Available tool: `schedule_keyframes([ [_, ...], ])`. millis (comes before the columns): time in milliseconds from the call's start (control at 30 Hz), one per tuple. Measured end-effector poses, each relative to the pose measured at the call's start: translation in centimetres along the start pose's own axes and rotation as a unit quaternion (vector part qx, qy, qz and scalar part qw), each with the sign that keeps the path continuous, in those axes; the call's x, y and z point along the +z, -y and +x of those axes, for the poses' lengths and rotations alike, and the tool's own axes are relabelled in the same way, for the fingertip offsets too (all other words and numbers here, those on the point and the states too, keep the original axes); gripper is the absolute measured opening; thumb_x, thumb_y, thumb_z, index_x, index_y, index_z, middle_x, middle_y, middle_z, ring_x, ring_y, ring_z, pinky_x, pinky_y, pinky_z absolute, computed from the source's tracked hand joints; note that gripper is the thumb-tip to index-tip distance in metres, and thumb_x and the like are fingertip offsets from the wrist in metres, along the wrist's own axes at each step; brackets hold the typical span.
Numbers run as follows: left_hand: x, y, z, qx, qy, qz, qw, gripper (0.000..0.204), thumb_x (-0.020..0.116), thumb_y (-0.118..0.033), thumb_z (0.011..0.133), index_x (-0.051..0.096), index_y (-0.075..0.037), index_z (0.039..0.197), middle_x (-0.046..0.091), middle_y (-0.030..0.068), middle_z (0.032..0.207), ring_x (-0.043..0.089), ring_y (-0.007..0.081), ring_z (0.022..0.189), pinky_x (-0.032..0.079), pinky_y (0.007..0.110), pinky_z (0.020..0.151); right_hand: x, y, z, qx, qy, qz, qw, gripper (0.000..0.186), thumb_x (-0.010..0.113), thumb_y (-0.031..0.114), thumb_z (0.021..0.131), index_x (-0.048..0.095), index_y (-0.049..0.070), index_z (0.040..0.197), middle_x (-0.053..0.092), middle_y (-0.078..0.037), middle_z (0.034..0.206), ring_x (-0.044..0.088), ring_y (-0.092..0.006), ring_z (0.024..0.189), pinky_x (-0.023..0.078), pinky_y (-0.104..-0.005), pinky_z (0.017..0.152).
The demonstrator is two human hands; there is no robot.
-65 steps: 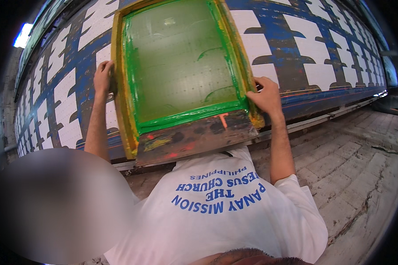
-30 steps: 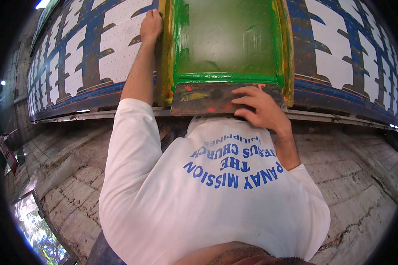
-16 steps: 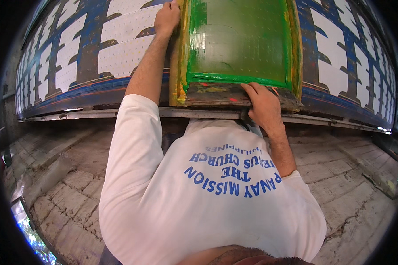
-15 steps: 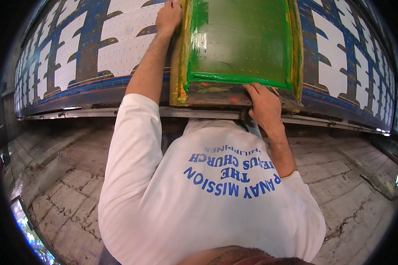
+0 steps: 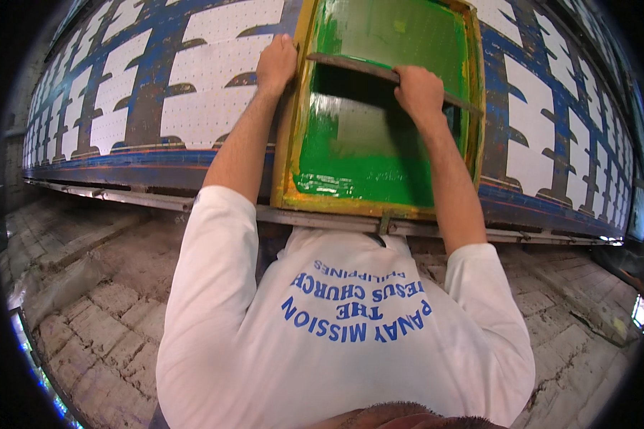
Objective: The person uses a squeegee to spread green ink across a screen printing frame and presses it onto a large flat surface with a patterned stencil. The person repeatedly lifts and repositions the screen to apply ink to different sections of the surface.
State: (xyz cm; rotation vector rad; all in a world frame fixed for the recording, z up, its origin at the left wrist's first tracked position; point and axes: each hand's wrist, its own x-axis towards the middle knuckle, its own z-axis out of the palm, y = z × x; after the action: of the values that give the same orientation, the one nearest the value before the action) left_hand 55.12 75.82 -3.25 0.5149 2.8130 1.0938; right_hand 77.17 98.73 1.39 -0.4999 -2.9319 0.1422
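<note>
A screen printing frame [image 5: 285, 171] with yellow-stained wooden sides lies on the long table in front of me. Green ink [image 5: 365, 182] coats its mesh, thick and wet toward the near end. My right hand [image 5: 420, 93] is closed around a long wooden squeegee [image 5: 358, 66], which spans the frame's width at a slight slant, partway up the mesh. Along the frame's left side, my left hand [image 5: 277, 64] grips the outer edge with its fingers curled on the wood. The squeegee's lower edge is in shadow.
White cut pieces [image 5: 211, 107] with small dots lie in rows on the blue-stained table [image 5: 147, 107], left and right of the frame. A metal rail [image 5: 143, 200] runs along the table's near edge. Below is a cracked block floor [image 5: 100, 329].
The squeegee has moved from the near end of the frame to farther up the mesh, with my right hand on it. Wet green ink now shows across the near part.
</note>
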Motion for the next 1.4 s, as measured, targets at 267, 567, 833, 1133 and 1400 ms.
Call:
schedule_keyframes([
  [267,-0.4,-1.3,-0.5,-0.035,-0.013,0.035,0.999,0.050,0.039,-0.043,0.110,0.067,-0.003,0.115,0.071,0.0304,0.112,0.066,0.0512,0.109,0.050,0.059,0.092,0.8,-6.0,18.6,0.006,0.069,-0.029,0.997,0.027,0.069,0.016,0.087,0.079,0.011,0.112,0.077,-0.019,0.111,0.074,-0.0400,0.106,0.060,-0.0506,0.090],
  [567,-0.4,-2.2,-0.9,-0.068,-0.032,0.056,0.996,0.043,0.046,-0.040,0.109,0.069,-0.004,0.116,0.074,0.0258,0.106,0.069,0.0481,0.103,0.053,0.054,0.088,2.7,-8.2,21.7,-0.023,0.050,-0.001,0.998,0.023,0.069,0.015,0.087,0.079,0.007,0.106,0.077,-0.022,0.105,0.075,-0.0415,0.101,0.061,-0.0523,0.087],
  [833,-0.5,-2.5,-1.3,-0.045,-0.039,0.077,0.995,0.043,0.041,-0.038,0.111,0.068,-0.005,0.116,0.074,0.0260,0.106,0.068,0.0486,0.103,0.053,0.055,0.088,0.6,-8.1,20.2,-0.055,0.035,0.019,0.998,0.022,0.073,0.020,0.088,0.079,0.011,0.107,0.078,-0.018,0.105,0.076,-0.0385,0.101,0.061,-0.0518,0.087],
  [1133,-0.3,-2.8,-1.3,-0.057,-0.041,0.092,0.993,0.042,0.040,-0.038,0.112,0.067,-0.006,0.116,0.073,0.0263,0.105,0.068,0.0482,0.104,0.052,0.056,0.088,3.3,-10.1,26.3,-0.077,-0.103,0.027,0.991,0.024,0.069,0.009,0.079,0.084,0.014,0.098,0.078,-0.018,0.096,0.074,-0.0374,0.095,0.059,-0.0492,0.087],
  [1400,-0.5,-2.6,-1.4,-0.069,-0.035,0.092,0.993,0.042,0.041,-0.039,0.111,0.068,-0.006,0.114,0.073,0.0258,0.104,0.069,0.0481,0.101,0.052,0.057,0.086,4.1,-10.2,30.1,-0.105,-0.029,0.027,0.994,0.026,0.066,0.009,0.078,0.083,0.014,0.097,0.076,-0.021,0.095,0.073,-0.0410,0.097,0.059,-0.0527,0.085],
])
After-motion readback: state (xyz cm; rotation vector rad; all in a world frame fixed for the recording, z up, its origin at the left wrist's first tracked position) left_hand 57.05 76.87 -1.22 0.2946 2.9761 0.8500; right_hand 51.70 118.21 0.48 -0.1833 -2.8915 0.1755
